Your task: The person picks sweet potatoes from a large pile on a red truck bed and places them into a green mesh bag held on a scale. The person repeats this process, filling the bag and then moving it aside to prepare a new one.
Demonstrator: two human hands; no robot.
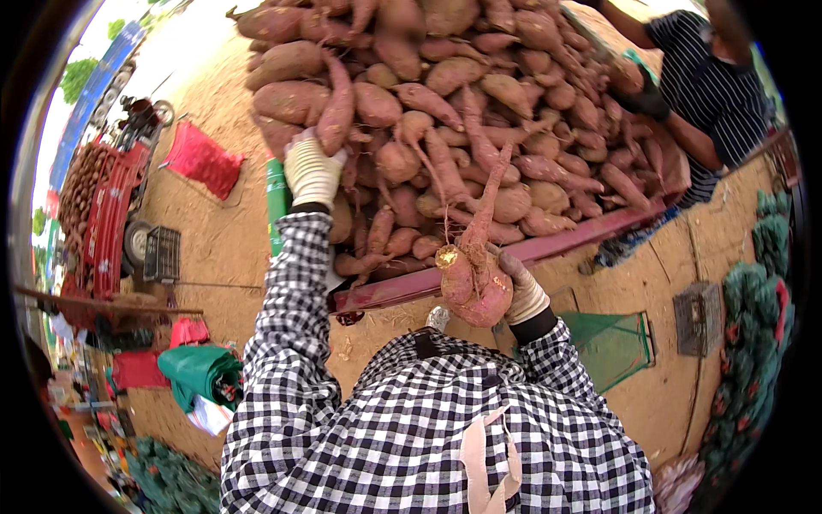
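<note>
My right hand [523, 289], in a pale glove with a dirt-darkened finger area, grips a large knobbly sweet potato [478, 289]. That root has a long tapering tail pointing up over the pile and a broken end showing yellowish flesh. My left hand [313, 168], in a ribbed cream glove, is at the pile's left edge. Between its thumb and fingers sits the lower end of a long curved sweet potato [338, 106]; its fingertips are partly hidden. Before me the heap of sweet potatoes [449, 135] fills a cart bed with a dark red metal edge [398, 289].
Across the cart at right, a person in a striped shirt [713, 96] reaches toward the heap. Green netting on a frame [610, 344], a plastic crate [699, 319] and filled green net bags [745, 334] lie right. Leftward are a red sack [202, 159], black crate [162, 254] and loaded red cart [106, 225].
</note>
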